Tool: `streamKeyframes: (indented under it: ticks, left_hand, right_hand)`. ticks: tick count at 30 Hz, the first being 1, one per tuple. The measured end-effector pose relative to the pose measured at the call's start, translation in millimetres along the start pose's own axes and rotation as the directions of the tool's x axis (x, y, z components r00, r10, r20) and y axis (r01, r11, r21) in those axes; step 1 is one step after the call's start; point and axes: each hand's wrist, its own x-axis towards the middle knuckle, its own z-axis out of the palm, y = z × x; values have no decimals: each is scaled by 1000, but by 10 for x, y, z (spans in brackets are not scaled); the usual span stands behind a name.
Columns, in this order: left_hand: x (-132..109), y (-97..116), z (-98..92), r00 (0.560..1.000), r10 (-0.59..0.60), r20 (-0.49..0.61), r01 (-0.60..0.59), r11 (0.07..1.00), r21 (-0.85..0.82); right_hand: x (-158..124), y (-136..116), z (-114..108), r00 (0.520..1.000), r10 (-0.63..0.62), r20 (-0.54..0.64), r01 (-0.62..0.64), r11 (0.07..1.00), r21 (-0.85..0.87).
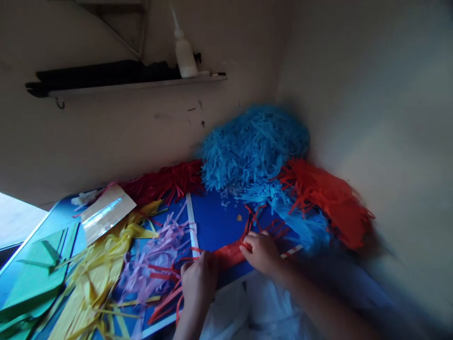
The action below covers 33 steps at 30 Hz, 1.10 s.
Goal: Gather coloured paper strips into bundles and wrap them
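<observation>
Near the front edge of the blue table, a strip of red fringed tissue paper stretches between my two hands. Its cut fringes hang out to the left and fan away on the far side. My left hand is closed on the left part of the strip. Fingers curled, my right hand grips its right part. Purple paper fringe lies just left of my left hand. Beyond my right hand rests light blue fringe. My fingertips are partly hidden by the hands themselves.
A big blue fringe pile fills the back corner, with red fringe to its right. Yellow strips, green paper and a shiny brown packet lie left. A wall shelf holds a white bottle.
</observation>
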Motion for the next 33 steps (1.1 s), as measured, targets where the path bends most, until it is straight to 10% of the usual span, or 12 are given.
streamKeyframes:
  ticks: [33]
  left_hand:
    - [44, 27, -48, 998, -30, 51, 25, 997, 78]
  right_hand:
    - [134, -15, 6, 996, 82, 26, -83, 996, 38]
